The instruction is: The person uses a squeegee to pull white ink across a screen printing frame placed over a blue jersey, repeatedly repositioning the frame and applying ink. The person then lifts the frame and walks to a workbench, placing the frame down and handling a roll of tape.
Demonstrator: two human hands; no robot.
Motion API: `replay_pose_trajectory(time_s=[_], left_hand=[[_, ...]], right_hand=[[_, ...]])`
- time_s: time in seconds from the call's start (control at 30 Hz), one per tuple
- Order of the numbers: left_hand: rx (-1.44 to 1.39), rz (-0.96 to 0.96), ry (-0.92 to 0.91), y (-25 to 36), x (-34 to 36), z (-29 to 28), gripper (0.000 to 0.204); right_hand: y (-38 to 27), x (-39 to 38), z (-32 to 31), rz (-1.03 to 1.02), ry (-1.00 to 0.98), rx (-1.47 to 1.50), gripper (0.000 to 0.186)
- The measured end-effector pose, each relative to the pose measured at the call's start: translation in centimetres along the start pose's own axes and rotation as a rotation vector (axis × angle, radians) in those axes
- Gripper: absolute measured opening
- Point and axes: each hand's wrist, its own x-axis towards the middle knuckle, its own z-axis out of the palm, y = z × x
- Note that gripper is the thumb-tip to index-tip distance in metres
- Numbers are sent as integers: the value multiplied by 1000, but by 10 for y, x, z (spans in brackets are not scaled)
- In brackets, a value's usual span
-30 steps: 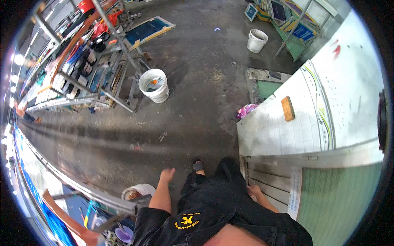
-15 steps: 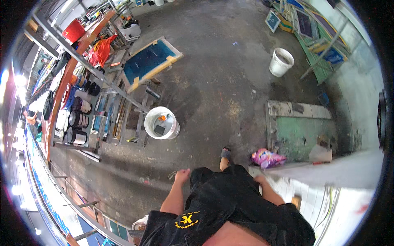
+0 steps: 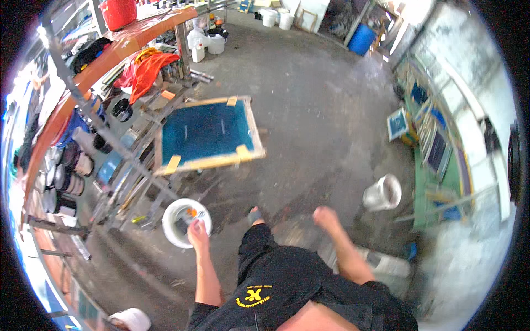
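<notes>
My left hand (image 3: 197, 234) is closed at the near right edge of a white bucket (image 3: 169, 223); a small pale, thin thing shows at its fingertips, too blurred to name. Inside the bucket are something orange and a dark flat piece. My right hand (image 3: 327, 218) hangs out in front with its fingers curled, and nothing shows in it. Beyond the bucket, a wooden-framed printing screen (image 3: 207, 132) with dark blue mesh and yellowish tape patches on its edges lies tilted.
A second white bucket (image 3: 374, 196) stands to the right, before a green rack (image 3: 424, 198) of framed screens. At left, a shelf holds a red bucket (image 3: 118, 15), with an orange-red cloth (image 3: 152, 76) below. A blue barrel (image 3: 361, 39) is far back.
I have moved forward, and the view has turned rightward. My left hand is now at the white bucket; my right hand has swung forward. The pink bag is out of sight.
</notes>
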Motion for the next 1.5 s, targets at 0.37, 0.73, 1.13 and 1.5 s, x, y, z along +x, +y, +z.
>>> replay_pose_trajectory(time_s=[0.37, 0.73, 1.13, 1.5], left_hand=[[393, 344, -106, 340, 283, 159, 90], [916, 32, 60, 393, 426, 269, 110], [896, -626, -41, 414, 455, 328, 106], [999, -821, -167, 443, 460, 319, 92]], right_hand=[[167, 84, -116, 1207, 223, 586, 36], [132, 694, 25, 503, -456, 134, 48], [-25, 846, 497, 654, -989, 579, 50], [-115, 838, 711, 1179, -867, 707, 63]])
